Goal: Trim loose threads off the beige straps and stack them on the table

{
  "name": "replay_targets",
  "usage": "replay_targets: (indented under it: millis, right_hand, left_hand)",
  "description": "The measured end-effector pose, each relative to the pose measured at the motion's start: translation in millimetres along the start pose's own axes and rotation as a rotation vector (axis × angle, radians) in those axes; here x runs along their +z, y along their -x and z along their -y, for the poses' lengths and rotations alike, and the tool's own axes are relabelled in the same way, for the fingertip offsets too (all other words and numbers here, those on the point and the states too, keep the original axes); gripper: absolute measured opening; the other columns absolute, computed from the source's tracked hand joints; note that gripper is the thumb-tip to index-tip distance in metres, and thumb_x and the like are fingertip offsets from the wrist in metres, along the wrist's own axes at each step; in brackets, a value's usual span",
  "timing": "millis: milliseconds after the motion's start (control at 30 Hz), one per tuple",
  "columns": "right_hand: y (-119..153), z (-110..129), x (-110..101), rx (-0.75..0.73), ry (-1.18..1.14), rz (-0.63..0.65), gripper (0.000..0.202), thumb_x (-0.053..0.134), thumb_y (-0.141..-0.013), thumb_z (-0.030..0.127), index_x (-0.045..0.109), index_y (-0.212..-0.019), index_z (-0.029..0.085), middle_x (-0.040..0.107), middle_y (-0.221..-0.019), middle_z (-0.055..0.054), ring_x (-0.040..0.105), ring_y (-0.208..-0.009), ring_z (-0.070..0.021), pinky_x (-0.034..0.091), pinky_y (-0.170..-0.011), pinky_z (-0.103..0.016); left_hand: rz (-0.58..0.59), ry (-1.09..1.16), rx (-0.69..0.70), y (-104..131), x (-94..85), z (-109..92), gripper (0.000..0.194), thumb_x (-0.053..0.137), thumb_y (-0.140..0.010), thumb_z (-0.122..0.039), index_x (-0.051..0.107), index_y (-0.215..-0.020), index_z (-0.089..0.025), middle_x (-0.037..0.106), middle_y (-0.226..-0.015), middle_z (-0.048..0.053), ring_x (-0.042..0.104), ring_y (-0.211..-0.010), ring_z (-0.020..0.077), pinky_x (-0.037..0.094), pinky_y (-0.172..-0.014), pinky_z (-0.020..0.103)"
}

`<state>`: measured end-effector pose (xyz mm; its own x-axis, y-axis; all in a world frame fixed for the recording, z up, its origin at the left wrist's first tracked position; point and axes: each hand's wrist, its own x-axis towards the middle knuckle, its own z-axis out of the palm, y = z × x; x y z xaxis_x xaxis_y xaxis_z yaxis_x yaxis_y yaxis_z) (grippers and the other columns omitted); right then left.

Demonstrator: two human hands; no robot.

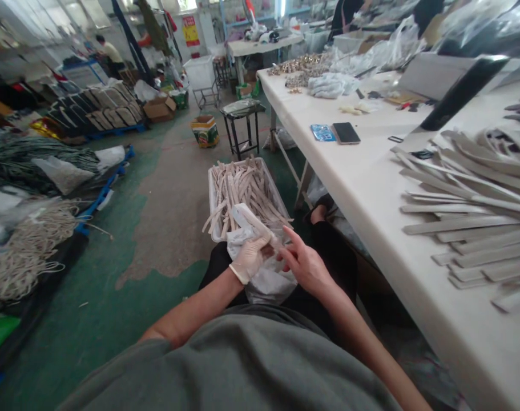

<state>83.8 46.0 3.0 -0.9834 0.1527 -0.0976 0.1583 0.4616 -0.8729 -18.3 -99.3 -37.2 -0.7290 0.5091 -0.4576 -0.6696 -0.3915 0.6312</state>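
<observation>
Left: cord (35,245) lies heaped. My gloved left hand (249,260) is closed around a strap (252,220), held above my lap at the near end of a tub (274,184) of strips. My bare right hand (305,265) sits at the strap's near end, index finger extended; whether it pinches, I cannot tell. Right: a table (362,182) bears a phone (346,133), far, and more strips (478,220), near.

Workshop: long worktable (362,185), heaped straps (248,188)

Strips (246,185) lie in a crate (216,232) left of the table (371,188).
</observation>
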Motion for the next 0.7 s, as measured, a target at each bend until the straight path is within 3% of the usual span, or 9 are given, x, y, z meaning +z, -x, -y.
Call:
replay_targets:
  millis: [100, 300, 500, 700]
  right_hand:
    - [9.7, 2.8, -10.8, -0.029, 0.068, 0.010, 0.061, 0.051, -0.093, 0.032, 0.036, -0.151, 0.023, 0.075, -0.083, -0.001, 0.063, -0.052, -0.0171, 0.047, -0.057, -0.030]
    - [-0.9, 8.5, -4.9, -0.038, 0.154, -0.052, 0.059, 0.050, -0.092, 0.029, 0.038, -0.150, 0.022, 0.075, -0.083, -0.003, 0.063, -0.056, -0.0191, 0.047, -0.056, -0.031]
    - [8.8, 6.0, -9.0, -0.071, 0.169, -0.014, 0.059, 0.052, -0.092, 0.032, 0.040, -0.149, 0.023, 0.073, -0.080, -0.002, 0.064, -0.059, -0.0185, 0.047, -0.056, -0.029]
    - [-0.8, 13.8, 0.2, -0.162, 0.245, -0.137, 0.055, 0.050, -0.092, 0.030, 0.046, -0.145, 0.017, 0.071, -0.073, 0.000, 0.063, -0.060, -0.0163, 0.047, -0.059, -0.025]
  left_hand:
    - [-0.098, 0.061, 0.024, -0.9, -3.0, -12.7, 0.016, 0.082, -0.074, -0.018, 0.068, -0.081, -0.015, 0.073, -0.081, 0.004, 0.069, -0.074, 0.0152, 0.055, -0.070, 0.026]
    - [0.061, 0.014, -0.061, 9.6, 7.8, 3.7, 0.010, 0.080, -0.077, -0.020, 0.073, -0.081, -0.014, 0.073, -0.081, 0.007, 0.068, -0.073, 0.0177, 0.054, -0.069, 0.027]
    - [-0.104, 0.079, 0.024, 7.3, -2.3, -13.8, 0.012, 0.080, -0.077, -0.017, 0.069, -0.079, -0.012, 0.072, -0.081, 0.007, 0.068, -0.073, 0.0155, 0.053, -0.069, 0.025]
    - [0.087, 0.072, 0.007, 17.9, 10.1, 5.7, 0.012, 0.080, -0.076, -0.021, 0.074, -0.082, -0.012, 0.073, -0.084, 0.008, 0.067, -0.076, 0.0190, 0.051, -0.076, 0.030]
